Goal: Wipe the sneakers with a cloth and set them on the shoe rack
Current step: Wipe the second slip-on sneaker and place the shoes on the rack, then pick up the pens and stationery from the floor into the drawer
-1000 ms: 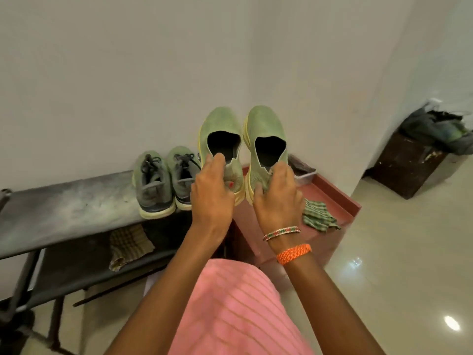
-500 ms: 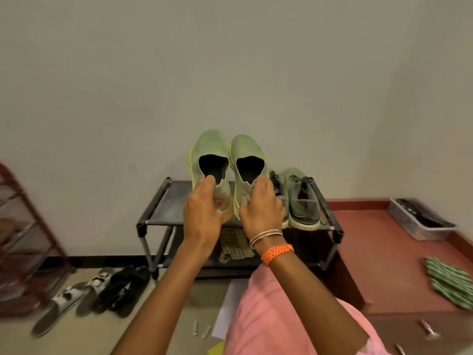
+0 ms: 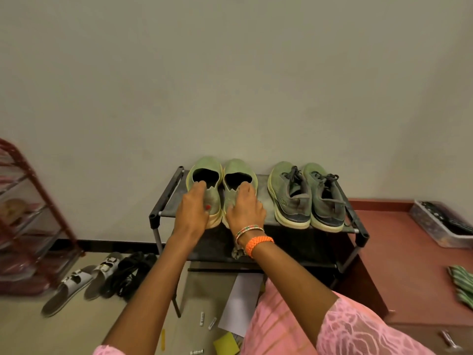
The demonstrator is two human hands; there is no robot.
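Note:
Two light green slip-on sneakers stand side by side on the left half of the black shoe rack's top shelf (image 3: 261,225), toes to the wall. My left hand (image 3: 192,211) grips the heel of the left sneaker (image 3: 206,167), fingers hooked into its opening. My right hand (image 3: 245,208) grips the heel of the right sneaker (image 3: 239,167) the same way. A green striped cloth (image 3: 462,283) lies on the red step at the far right, partly cut off by the frame edge.
A darker green laced pair (image 3: 305,198) fills the shelf's right half. A brownish cloth (image 3: 238,252) peeks out on the lower shelf. Sandals (image 3: 76,285) and black footwear (image 3: 130,272) lie on the floor left, beside a red wire rack (image 3: 28,213). A plastic bin (image 3: 442,224) sits right.
Both hands have lowered the light green pair from the air onto the rack's top shelf, left of the laced pair. The view has settled to face the rack.

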